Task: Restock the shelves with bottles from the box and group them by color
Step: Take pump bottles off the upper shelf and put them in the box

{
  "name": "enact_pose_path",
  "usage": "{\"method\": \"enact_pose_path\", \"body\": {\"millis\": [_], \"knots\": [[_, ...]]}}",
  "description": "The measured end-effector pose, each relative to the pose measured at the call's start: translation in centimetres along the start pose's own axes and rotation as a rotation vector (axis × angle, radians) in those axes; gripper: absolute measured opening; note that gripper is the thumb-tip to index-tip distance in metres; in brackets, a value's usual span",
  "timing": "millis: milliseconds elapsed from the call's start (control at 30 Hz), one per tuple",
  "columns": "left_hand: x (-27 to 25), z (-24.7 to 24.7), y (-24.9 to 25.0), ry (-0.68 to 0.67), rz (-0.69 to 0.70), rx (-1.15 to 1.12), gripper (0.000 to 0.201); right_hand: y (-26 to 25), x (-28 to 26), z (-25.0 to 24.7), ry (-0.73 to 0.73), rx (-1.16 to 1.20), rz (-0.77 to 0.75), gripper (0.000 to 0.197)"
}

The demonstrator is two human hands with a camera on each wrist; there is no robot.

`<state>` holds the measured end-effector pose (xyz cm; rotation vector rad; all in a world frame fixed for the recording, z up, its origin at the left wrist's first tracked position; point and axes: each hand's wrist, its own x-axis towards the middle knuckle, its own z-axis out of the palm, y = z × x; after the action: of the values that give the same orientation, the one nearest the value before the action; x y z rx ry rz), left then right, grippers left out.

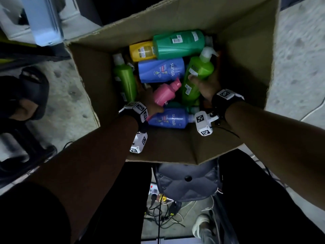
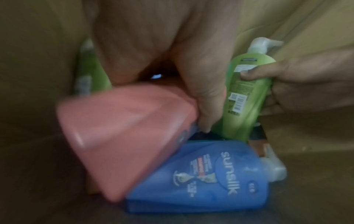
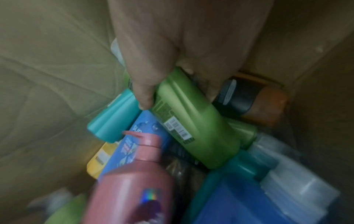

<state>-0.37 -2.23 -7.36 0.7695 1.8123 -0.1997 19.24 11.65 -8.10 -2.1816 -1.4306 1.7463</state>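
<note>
An open cardboard box [image 1: 98, 81] holds several bottles lying loose. My left hand [image 1: 149, 104] grips a pink pump bottle [image 1: 166, 93] near the box's middle; the same pink bottle [image 2: 122, 136] fills the left wrist view, thumb [image 2: 203, 106] along its side. My right hand [image 1: 204, 85] grips a light green pump bottle [image 1: 197, 76] at the right, thumb across its label; the right wrist view shows that green bottle [image 3: 191, 119] with my fingers curled round it. Two blue Sunsilk bottles [image 1: 161, 70] [image 1: 168, 118], a dark green bottle [image 1: 179, 44], a yellow one [image 1: 142, 51] and another light green one [image 1: 124, 80] lie around.
The box's tall walls [image 1: 246, 55] close in on both hands. A black and orange bottle [image 3: 254, 100] lies in the box corner. Concrete floor [image 1: 299, 67] surrounds the box. A dark stool [image 1: 188, 180] and cables [image 1: 163, 213] sit below, a black sandal [image 1: 29, 92] at left.
</note>
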Motion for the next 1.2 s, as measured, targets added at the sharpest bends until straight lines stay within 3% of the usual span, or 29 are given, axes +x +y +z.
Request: {"method": "enact_pose_path", "body": {"millis": [67, 167, 400, 467, 567, 800, 967, 1200], "knots": [[-1.2, -0.6, 0.0, 0.023, 0.001, -0.131, 0.078, -0.7, -0.8, -0.6, -0.041, -0.025, -0.007, 0.097], [-3.5, -2.0, 0.4, 0.065, -0.009, -0.299, 0.063, -2.3, -2.4, -1.7, -0.117, -0.053, -0.024, 0.074], [-9.8, -5.7, 1.1, 0.189, -0.081, -0.473, 0.081, -6.7, -8.2, -3.7, -0.213, -0.046, -0.067, 0.061], [-12.2, -6.5, 1.0, 0.238, -0.109, -0.499, 0.088, -7.7, -10.1, -4.3, -0.214, -0.106, -0.092, 0.067], [-15.6, -7.6, 0.8, 0.253, -0.069, -0.617, 0.078, -8.8, -12.8, -5.1, -0.251, -0.205, -0.112, 0.085], [-25.2, -8.7, 0.5, 0.413, -0.08, -0.772, 0.085, -9.9, -19.5, -7.5, -0.263, -0.357, -0.165, 0.093], [-32.6, -9.3, 0.7, 0.49, -0.11, -0.818, 0.075, -11.9, -26.6, -9.2, -0.277, -0.25, -0.23, 0.081], [-43.6, -11.3, 0.3, 0.619, -0.069, -0.873, 0.071, -15.3, -35.6, -10.9, -0.192, -0.061, -0.301, 0.087]]}}
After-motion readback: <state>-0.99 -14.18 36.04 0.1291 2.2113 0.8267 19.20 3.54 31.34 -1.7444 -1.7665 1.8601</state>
